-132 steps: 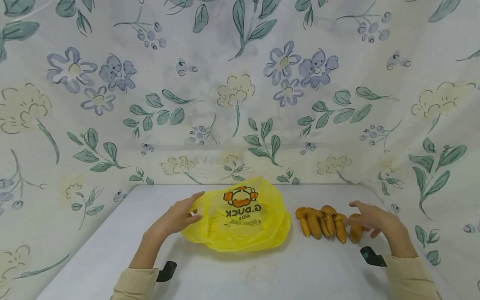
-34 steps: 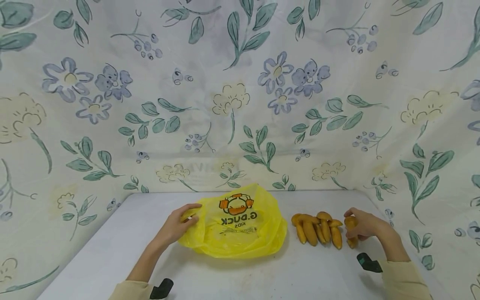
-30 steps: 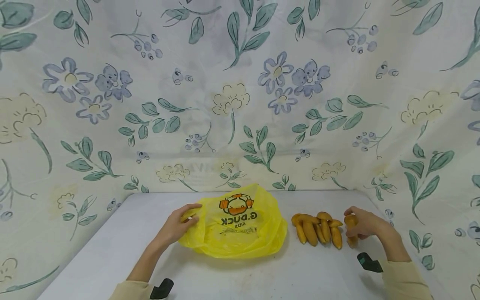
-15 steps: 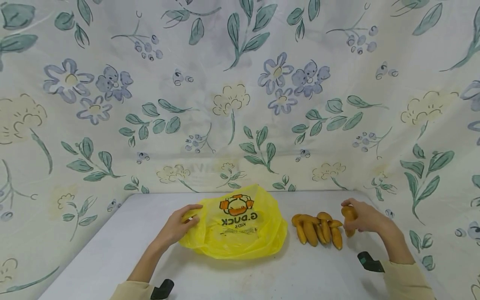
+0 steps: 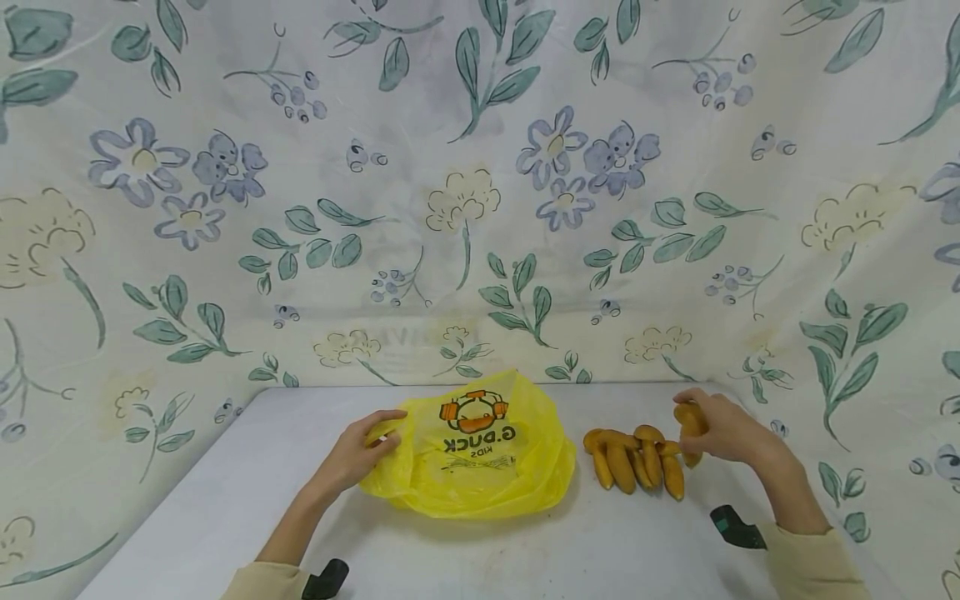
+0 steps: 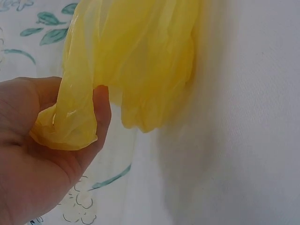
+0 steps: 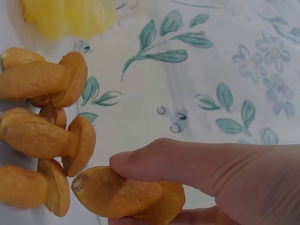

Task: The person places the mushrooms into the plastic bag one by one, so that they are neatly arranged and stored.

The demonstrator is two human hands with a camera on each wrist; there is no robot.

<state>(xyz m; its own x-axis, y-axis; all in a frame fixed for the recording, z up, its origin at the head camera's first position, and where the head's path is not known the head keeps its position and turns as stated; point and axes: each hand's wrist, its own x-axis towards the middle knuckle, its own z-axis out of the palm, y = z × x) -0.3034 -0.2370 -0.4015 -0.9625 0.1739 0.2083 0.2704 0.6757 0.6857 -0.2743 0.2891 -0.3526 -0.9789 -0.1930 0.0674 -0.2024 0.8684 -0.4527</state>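
A yellow plastic bag (image 5: 487, 475) printed with a duck logo lies crumpled on the table. At its left edge my left hand (image 5: 356, 450) holds a fold of it between thumb and fingers; the left wrist view shows that fold of the bag (image 6: 77, 108) inside the hand (image 6: 33, 159). On the right, my right hand (image 5: 726, 429) pinches a brown mushroom (image 5: 691, 423) just above the table. The right wrist view shows this mushroom (image 7: 112, 194) with the thumb across it, its cap end partly hidden. Several similar mushrooms (image 5: 619, 465) lie in a row between bag and right hand.
The white table (image 5: 480, 558) ends at the back against a hanging flowered cloth (image 5: 465, 250), which also closes in both sides. A dark camera mount (image 5: 738, 527) sits at the right wrist, and another mount (image 5: 327, 578) at the left wrist.
My right hand has taken hold of the rightmost mushroom, lifted it and moved it slightly left, close to the row. The left hand and the bag have hardly moved.
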